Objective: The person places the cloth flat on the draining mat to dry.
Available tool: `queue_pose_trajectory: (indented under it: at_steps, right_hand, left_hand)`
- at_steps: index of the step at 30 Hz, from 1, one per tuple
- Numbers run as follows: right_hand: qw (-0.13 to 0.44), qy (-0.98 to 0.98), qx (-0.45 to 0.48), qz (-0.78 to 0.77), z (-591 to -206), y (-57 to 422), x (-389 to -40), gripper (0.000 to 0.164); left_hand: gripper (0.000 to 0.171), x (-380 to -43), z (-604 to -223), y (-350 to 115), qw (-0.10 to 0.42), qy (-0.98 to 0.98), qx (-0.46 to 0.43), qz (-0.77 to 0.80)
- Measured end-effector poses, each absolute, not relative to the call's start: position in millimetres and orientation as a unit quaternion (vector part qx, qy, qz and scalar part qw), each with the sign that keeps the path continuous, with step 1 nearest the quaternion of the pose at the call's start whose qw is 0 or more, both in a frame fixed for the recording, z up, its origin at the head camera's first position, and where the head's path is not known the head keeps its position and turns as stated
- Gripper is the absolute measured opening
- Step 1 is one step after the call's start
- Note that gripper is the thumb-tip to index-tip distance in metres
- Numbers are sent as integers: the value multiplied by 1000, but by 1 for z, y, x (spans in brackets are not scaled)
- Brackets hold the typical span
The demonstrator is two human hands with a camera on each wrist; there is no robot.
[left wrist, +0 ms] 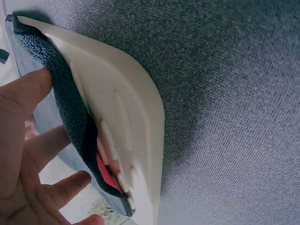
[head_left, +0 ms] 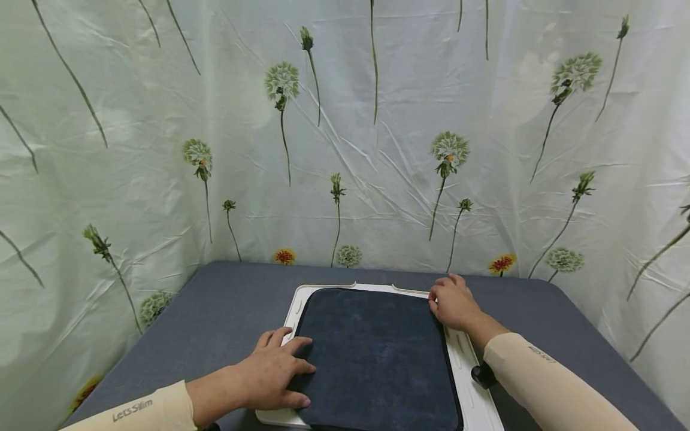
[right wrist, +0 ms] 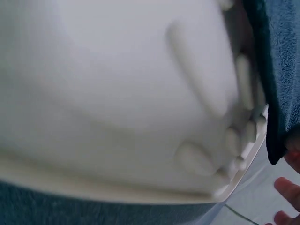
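Observation:
A dark blue towel [head_left: 377, 359] lies over a white ribbed plastic tray [head_left: 468, 374] and covers most of it. My left hand [head_left: 272, 371] rests on the towel's left edge, fingers spread apart. In the left wrist view the thumb touches the fluffy edge, and a red patch [left wrist: 107, 173] shows beneath the lifted side. At the towel's far right corner, my right hand [head_left: 451, 304] pinches the cloth between thumb and fingers. The right wrist view shows that corner raised over the tray's rounded ridges. What lies under the towel's middle is hidden.
Under the tray is a grey cloth-covered table [head_left: 221, 317]. A pale curtain [head_left: 377, 149] with dandelion prints hangs behind the table and along its sides. A black device [head_left: 483, 376] sits at my right wrist, beside the tray's edge.

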State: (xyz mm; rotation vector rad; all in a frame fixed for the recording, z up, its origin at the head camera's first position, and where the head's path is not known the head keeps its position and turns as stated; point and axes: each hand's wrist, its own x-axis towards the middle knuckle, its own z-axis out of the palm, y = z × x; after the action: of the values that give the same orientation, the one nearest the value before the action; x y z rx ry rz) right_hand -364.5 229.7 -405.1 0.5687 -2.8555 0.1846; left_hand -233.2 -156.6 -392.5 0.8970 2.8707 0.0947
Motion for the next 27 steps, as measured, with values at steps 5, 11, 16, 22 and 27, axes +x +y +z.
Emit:
queue_pose_trajectory:
  at_steps: [5, 11, 16, 22, 27]
  right_hand:
    - [149, -970, 192, 25, -409, 232, -367, 10]
    - [183, -963, 194, -22, -417, 229, -369, 10]
    - [164, -970, 180, -8, -421, 225, -362, 7]
    - [181, -963, 199, -2, -420, 220, -344, 18]
    - [192, -950, 245, -11, -420, 215, -322, 21]
  left_hand:
    - [48, -232, -392, -156, 72, 952, 295, 34]
    - [49, -231, -394, -159, 73, 953, 293, 35]
    - [50, -227, -402, -166, 52, 951, 299, 50]
    - [48, -224, -406, -178, 23, 954, 289, 81]
    - [48, -221, -408, -189, 3, 958, 275, 87]
